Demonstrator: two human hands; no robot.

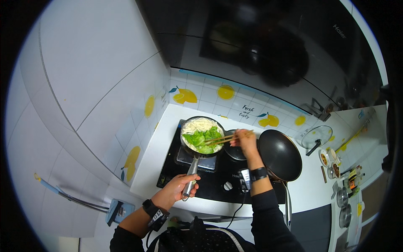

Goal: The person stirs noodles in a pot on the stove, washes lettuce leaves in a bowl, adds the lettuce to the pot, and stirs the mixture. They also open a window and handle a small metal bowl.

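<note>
A frying pan (182, 148) sits at the left of the black gas cooktop (220, 186), filled with pale noodles (199, 124) and green lettuce leaves (201, 140). My left hand (182, 186) grips its metal handle (194, 165), which points towards me. In my right hand (247, 143) is a pair of wooden chopsticks (228, 138), held across the pan from the right. Their tips touch the lettuce near the pan's middle. Beneath my right forearm, one cooktop knob (228, 186) shows, and another is partly hidden.
Right of my forearm rests an empty black wok (280, 154), its handle (288, 204) jutting over the counter's front edge. A glass lid (316, 137) leans by the back wall. Plates of food (324, 157), bottles (352, 179) and steel bowls (342, 197) stand far right. The range hood (252, 47) hangs above.
</note>
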